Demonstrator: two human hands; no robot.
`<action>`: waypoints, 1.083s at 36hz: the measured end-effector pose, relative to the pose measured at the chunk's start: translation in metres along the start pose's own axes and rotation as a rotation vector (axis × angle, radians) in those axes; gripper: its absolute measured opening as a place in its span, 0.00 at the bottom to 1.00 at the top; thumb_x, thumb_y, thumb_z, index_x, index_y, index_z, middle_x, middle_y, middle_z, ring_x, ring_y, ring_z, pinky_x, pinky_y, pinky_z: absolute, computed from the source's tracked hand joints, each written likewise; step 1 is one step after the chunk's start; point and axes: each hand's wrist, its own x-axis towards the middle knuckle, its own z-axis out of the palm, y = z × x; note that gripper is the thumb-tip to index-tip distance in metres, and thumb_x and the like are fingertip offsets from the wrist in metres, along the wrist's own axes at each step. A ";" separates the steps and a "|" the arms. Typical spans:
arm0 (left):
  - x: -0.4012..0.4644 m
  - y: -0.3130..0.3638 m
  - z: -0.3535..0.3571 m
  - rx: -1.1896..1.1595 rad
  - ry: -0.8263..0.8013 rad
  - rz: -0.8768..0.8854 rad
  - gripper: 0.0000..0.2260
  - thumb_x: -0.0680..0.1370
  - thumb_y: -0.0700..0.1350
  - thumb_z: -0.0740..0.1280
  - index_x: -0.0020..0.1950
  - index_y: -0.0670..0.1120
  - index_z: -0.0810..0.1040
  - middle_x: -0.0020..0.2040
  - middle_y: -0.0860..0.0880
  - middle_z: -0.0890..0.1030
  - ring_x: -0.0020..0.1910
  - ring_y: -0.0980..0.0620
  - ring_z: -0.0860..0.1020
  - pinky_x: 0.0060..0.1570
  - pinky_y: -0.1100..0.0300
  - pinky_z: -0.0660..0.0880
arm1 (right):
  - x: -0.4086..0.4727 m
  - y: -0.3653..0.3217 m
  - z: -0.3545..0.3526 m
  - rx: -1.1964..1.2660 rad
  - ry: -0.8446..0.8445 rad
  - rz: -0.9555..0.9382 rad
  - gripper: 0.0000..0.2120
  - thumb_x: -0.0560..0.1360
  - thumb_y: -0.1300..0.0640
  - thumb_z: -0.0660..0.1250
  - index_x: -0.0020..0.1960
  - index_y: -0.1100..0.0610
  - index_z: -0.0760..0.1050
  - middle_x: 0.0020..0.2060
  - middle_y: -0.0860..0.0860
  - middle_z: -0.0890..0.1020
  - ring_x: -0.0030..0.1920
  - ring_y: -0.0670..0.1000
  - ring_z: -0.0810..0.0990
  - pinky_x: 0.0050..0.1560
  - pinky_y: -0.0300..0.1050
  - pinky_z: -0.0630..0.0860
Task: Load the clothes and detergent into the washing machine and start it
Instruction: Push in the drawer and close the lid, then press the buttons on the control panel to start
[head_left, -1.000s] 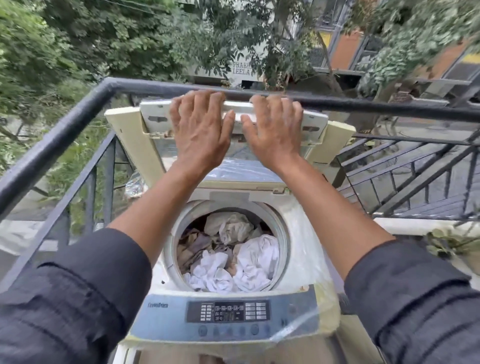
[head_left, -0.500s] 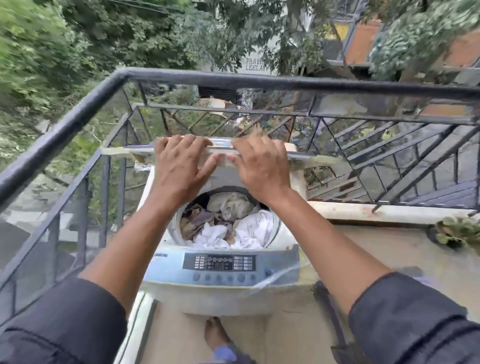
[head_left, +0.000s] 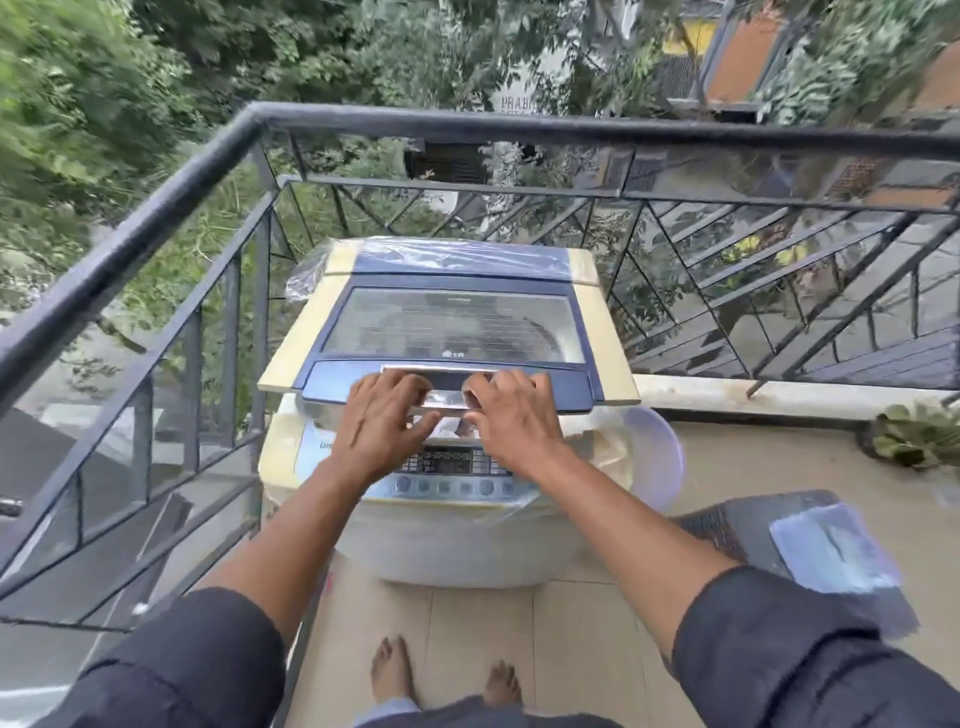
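Clothes (head_left: 448, 427) mostly hidden beneath lid (head_left: 452, 322); panel (head_left: 447, 470) lettering illegible; foliage (head_left: 62, 104) at ten o'clock blurred.

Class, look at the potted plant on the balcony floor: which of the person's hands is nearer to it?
Right. The right hand rests on the washer lid's front edge, on the side towards the potted plant; the left hand rests beside it, farther away.
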 end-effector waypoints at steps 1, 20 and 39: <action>-0.003 0.000 0.004 -0.010 -0.018 -0.014 0.16 0.79 0.55 0.73 0.62 0.49 0.81 0.58 0.49 0.82 0.59 0.43 0.78 0.65 0.47 0.69 | -0.003 -0.001 0.005 -0.001 -0.014 0.012 0.10 0.78 0.44 0.70 0.55 0.45 0.73 0.47 0.49 0.80 0.51 0.54 0.78 0.56 0.55 0.70; -0.031 -0.032 0.042 -0.155 -0.156 0.175 0.35 0.69 0.63 0.65 0.72 0.46 0.79 0.60 0.43 0.77 0.60 0.43 0.73 0.66 0.47 0.70 | -0.042 -0.018 0.049 0.041 -0.066 0.166 0.14 0.77 0.55 0.61 0.61 0.46 0.75 0.59 0.45 0.79 0.64 0.51 0.77 0.63 0.57 0.68; -0.015 -0.028 0.034 -0.392 -0.196 0.126 0.14 0.84 0.51 0.68 0.65 0.48 0.85 0.70 0.49 0.82 0.72 0.48 0.76 0.80 0.44 0.60 | -0.072 -0.026 0.045 0.108 -0.118 0.331 0.24 0.82 0.49 0.63 0.77 0.51 0.70 0.80 0.56 0.66 0.81 0.59 0.63 0.78 0.59 0.62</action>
